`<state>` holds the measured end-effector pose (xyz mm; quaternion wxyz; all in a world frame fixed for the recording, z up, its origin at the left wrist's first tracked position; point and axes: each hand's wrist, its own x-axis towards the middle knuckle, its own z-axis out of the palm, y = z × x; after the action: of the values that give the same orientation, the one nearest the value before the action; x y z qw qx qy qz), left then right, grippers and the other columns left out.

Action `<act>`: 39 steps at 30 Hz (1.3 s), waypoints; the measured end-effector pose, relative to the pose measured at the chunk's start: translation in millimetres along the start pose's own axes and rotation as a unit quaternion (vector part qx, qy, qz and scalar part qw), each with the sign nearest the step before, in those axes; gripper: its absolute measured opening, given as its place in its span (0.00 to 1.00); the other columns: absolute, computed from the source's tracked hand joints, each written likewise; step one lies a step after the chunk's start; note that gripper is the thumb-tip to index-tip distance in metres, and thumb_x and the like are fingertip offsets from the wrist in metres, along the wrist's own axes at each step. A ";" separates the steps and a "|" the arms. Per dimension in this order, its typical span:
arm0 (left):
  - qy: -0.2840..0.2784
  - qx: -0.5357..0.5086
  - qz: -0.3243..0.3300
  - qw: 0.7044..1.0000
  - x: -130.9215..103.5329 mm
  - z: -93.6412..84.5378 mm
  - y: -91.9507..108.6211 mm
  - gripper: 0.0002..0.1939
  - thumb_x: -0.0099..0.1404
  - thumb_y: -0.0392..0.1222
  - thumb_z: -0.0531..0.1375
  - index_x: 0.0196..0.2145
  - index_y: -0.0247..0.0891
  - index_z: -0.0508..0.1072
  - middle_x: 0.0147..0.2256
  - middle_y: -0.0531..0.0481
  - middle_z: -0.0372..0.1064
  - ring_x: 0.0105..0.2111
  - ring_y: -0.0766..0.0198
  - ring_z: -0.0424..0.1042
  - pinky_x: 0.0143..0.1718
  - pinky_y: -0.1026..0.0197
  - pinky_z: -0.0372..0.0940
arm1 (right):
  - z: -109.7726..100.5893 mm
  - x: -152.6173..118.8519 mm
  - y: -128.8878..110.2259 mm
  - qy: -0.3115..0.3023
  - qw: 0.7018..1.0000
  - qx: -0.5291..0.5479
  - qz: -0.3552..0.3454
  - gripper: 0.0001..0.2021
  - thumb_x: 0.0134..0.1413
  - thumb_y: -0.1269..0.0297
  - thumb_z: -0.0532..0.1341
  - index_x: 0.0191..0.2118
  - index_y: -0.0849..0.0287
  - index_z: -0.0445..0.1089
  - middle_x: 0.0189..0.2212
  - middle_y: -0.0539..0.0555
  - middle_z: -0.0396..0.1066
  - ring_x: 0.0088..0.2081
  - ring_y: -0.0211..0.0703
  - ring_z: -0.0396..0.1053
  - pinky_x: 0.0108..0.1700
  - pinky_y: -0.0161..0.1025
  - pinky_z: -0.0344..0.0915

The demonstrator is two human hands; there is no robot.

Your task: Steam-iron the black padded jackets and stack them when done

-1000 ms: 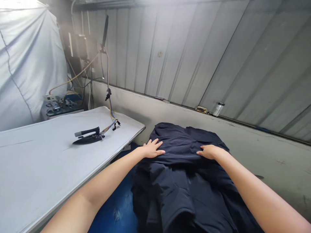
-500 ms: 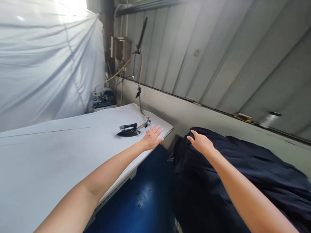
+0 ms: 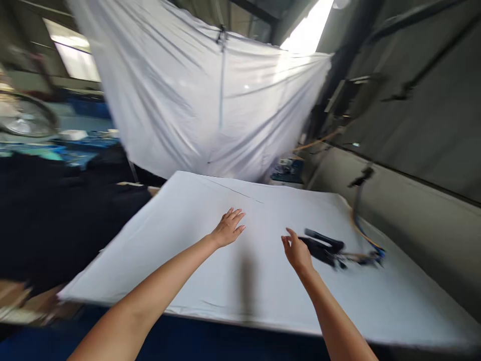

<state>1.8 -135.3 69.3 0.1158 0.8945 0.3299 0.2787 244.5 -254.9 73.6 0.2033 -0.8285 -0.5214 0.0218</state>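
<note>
My left hand [image 3: 227,228] is stretched out over the white-covered table [image 3: 180,255], fingers spread and holding nothing. To its right, my right hand [image 3: 296,249] hovers over the same table with its fingers apart and nothing between them. Just right of that hand lies a black iron [image 3: 323,246], blurred, with its handle on top. A hose [image 3: 364,233] in blue and orange runs from the iron's back end up toward the wall. A dark line crosses the cloth beyond my left hand.
A white sheet [image 3: 176,100] hangs behind the table. Dark fabric [image 3: 63,210] lies at the left, with cardboard boxes [image 3: 37,301] below it. A low pale wall [image 3: 413,200] runs along the right. A small machine [image 3: 287,169] stands at the back.
The view has swung left, so the table now spreads in front of me and the dark cloth pile at the right is out of view. My right hand is now over the table, beside the iron.
</note>
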 end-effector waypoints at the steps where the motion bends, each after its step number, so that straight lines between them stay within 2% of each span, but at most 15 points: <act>1: 0.011 0.018 -0.028 0.999 -9.1 -13.5 -18.1 0.25 0.65 0.51 0.46 0.57 0.39 0.57 0.59 0.45 0.51 0.62 0.54 0.41 0.58 0.47 0.49 | 13.9 13.9 -20.8 -0.019 1.000 0.016 -0.019 0.21 0.59 0.59 0.48 0.57 0.59 0.55 0.43 0.55 0.71 0.45 0.47 0.66 0.42 0.40 0.60; 5: 0.043 0.081 -0.131 0.987 -45.4 -61.3 -74.6 0.25 0.64 0.51 0.46 0.56 0.39 0.58 0.60 0.45 0.50 0.62 0.54 0.41 0.58 0.48 0.48 | 60.4 53.0 -102.3 -0.077 0.990 0.060 -0.098 0.22 0.59 0.57 0.46 0.57 0.58 0.54 0.43 0.55 0.71 0.44 0.46 0.67 0.41 0.40 0.61; 8: 0.060 0.107 -0.188 0.974 -69.2 -85.4 -106.3 0.25 0.64 0.50 0.46 0.56 0.38 0.58 0.60 0.45 0.50 0.61 0.53 0.41 0.59 0.48 0.48 | 87.9 65.5 -159.6 -0.106 0.979 0.079 -0.155 0.21 0.59 0.58 0.47 0.57 0.57 0.55 0.42 0.54 0.71 0.44 0.45 0.67 0.41 0.39 0.60; 13: 0.075 0.111 -0.245 0.960 -99.9 -109.4 -168.3 0.24 0.64 0.49 0.47 0.56 0.39 0.58 0.60 0.45 0.50 0.61 0.54 0.42 0.58 0.48 0.48 | 127.8 73.3 -255.7 -0.151 0.962 0.091 -0.206 0.20 0.60 0.58 0.47 0.56 0.57 0.56 0.42 0.54 0.71 0.43 0.44 0.68 0.40 0.37 0.60; 18: 0.079 0.107 -0.300 0.945 -121.3 -132.9 -261.6 0.24 0.64 0.46 0.47 0.56 0.37 0.58 0.59 0.44 0.52 0.61 0.55 0.45 0.58 0.48 0.47 | 179.5 81.6 -360.3 -0.167 0.949 0.093 -0.249 0.19 0.59 0.60 0.48 0.55 0.57 0.57 0.41 0.54 0.72 0.43 0.43 0.68 0.41 0.36 0.61; 23: 0.046 0.088 -0.368 0.925 -138.9 -159.6 -354.6 0.26 0.64 0.46 0.45 0.58 0.36 0.55 0.60 0.43 0.50 0.61 0.55 0.43 0.57 0.50 0.48 | 243.2 91.4 -468.0 -0.207 0.935 0.095 -0.270 0.19 0.59 0.61 0.49 0.56 0.56 0.57 0.42 0.55 0.72 0.44 0.44 0.68 0.42 0.38 0.61; 25: 0.030 0.089 -0.404 0.910 -145.0 -166.8 -385.7 0.27 0.63 0.45 0.45 0.58 0.35 0.54 0.60 0.42 0.49 0.61 0.53 0.42 0.57 0.49 0.49 | 269.8 94.2 -506.8 -0.227 0.933 0.096 -0.264 0.19 0.58 0.62 0.49 0.55 0.57 0.58 0.42 0.56 0.72 0.44 0.46 0.68 0.44 0.39 0.61; 27: 0.016 0.099 -0.460 0.882 -150.9 -170.4 -413.6 0.29 0.63 0.45 0.47 0.59 0.33 0.52 0.61 0.39 0.47 0.61 0.48 0.40 0.56 0.46 0.48 | 296.9 96.3 -541.0 -0.258 0.926 0.112 -0.252 0.20 0.58 0.62 0.50 0.55 0.58 0.58 0.42 0.56 0.71 0.45 0.47 0.67 0.45 0.40 0.60; 30: -0.007 0.109 -0.551 0.827 -159.3 -169.6 -449.7 0.34 0.60 0.48 0.51 0.61 0.32 0.47 0.61 0.33 0.41 0.61 0.41 0.36 0.55 0.40 0.46 | 338.2 99.4 -582.1 -0.312 0.913 0.166 -0.202 0.22 0.56 0.62 0.52 0.56 0.63 0.58 0.47 0.59 0.68 0.49 0.47 0.65 0.50 0.39 0.57; 33: -0.046 0.079 -0.616 0.782 -165.4 -161.8 -477.6 0.46 0.54 0.59 0.55 0.62 0.37 0.39 0.62 0.31 0.33 0.60 0.35 0.34 0.51 0.32 0.46 | 377.8 104.2 -609.5 -0.346 0.908 0.203 -0.121 0.26 0.55 0.60 0.54 0.57 0.69 0.56 0.52 0.65 0.62 0.55 0.50 0.58 0.56 0.40 0.51; 36: -0.090 0.064 -0.646 0.755 -167.3 -147.8 -495.1 0.57 0.43 0.66 0.59 0.62 0.45 0.33 0.62 0.30 0.30 0.59 0.28 0.32 0.45 0.25 0.45 | 411.6 110.9 -623.0 -0.360 0.906 0.209 -0.076 0.33 0.53 0.57 0.55 0.59 0.74 0.49 0.56 0.69 0.54 0.59 0.53 0.51 0.58 0.44 0.48; 37: -0.100 0.072 -0.650 0.750 -167.2 -142.7 -498.5 0.58 0.42 0.66 0.60 0.62 0.47 0.33 0.62 0.29 0.31 0.59 0.27 0.32 0.44 0.24 0.44 | 421.2 113.4 -624.7 -0.363 0.904 0.215 -0.066 0.35 0.53 0.57 0.55 0.60 0.75 0.46 0.57 0.70 0.52 0.60 0.53 0.49 0.58 0.44 0.47; 39: -0.110 0.102 -0.655 0.741 -166.8 -134.5 -502.8 0.53 0.46 0.61 0.60 0.62 0.49 0.36 0.62 0.29 0.34 0.58 0.25 0.33 0.42 0.23 0.45 | 437.4 119.1 -625.2 -0.375 0.894 0.238 -0.058 0.37 0.53 0.55 0.55 0.61 0.74 0.42 0.58 0.70 0.51 0.60 0.52 0.46 0.58 0.45 0.47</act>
<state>-444.4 138.5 -87.8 0.2133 0.4888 0.8459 -0.0013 -344.3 220.1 -81.4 0.1849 -0.6542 -0.5850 0.4423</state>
